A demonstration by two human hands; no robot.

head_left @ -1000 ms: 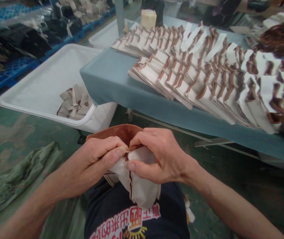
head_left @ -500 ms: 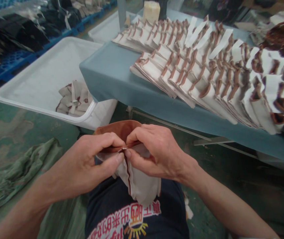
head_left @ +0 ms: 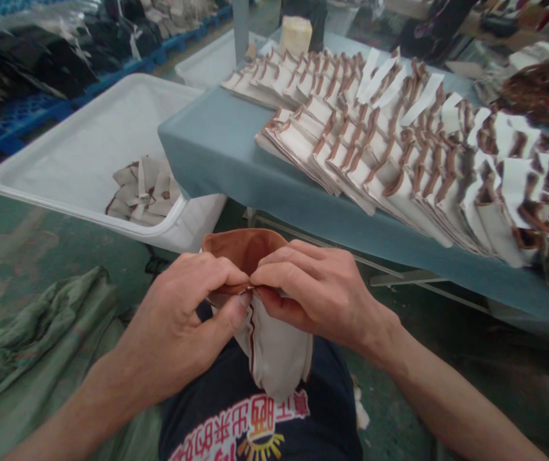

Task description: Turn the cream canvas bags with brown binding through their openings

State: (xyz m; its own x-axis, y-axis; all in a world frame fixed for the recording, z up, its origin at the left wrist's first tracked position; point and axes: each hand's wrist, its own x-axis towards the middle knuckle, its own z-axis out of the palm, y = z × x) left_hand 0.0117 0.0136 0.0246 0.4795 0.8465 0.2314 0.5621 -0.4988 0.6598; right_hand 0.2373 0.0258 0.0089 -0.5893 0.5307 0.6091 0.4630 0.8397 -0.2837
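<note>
In front of my lap is a cream sewn piece shaped like a boot upper, with an orange-brown inside and a brown-edged seam down its front. The kind is not certain. My left hand pinches its top edge by the seam, thumb in front and fingers behind. From the other side my right hand pinches the same edge, its fingertips meeting the left ones at the seam. The rounded lower end hangs against dark clothing with printed characters. Whatever lies between the fingertips is too small to make out.
A blue-covered table ahead bears rows of similar cream-and-brown pieces, some with white strips. Left of it stands a white bin with a tied bundle inside. Green cloth lies on the floor at left, with blue pallets beyond.
Both hands and the sewn piece have shifted slightly right in view. The pinch at the seam stays, and the right fingers now lie closer over the edge.
</note>
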